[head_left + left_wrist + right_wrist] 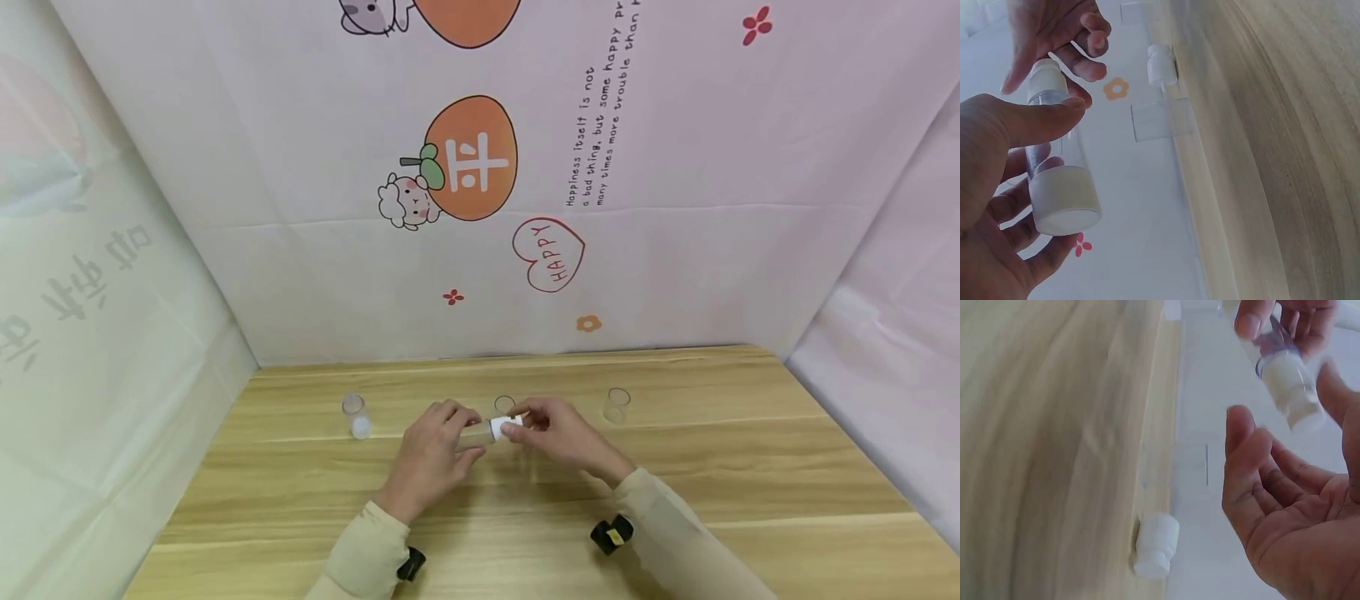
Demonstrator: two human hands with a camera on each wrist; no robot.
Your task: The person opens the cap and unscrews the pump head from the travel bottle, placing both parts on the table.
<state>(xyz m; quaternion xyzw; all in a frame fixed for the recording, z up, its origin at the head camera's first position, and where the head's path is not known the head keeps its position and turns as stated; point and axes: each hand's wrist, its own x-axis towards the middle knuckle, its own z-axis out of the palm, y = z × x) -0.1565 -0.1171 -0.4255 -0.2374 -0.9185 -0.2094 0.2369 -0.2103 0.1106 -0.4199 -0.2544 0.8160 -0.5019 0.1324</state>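
In the head view my left hand (433, 454) grips a small clear bottle (474, 435) that lies almost level. The left wrist view shows its broad white base (1066, 200), with my thumb and fingers round the clear body. A white neck and top (1297, 394) point toward my right hand (1291, 494). That hand's thumb and fingers are spread apart around the white top, with a gap visible in the right wrist view. Whether a fingertip touches the top I cannot tell. A loose white stepped top piece (1162, 65) stands on the table, hidden behind my right hand in the head view.
A clear cap (505, 405) stands just beyond my hands, and another clear cap (617, 406) is farther right. To the left is a clear container (354, 406) with a white end. The wooden table (712, 467) meets a printed cloth wall (337, 283) at the back.
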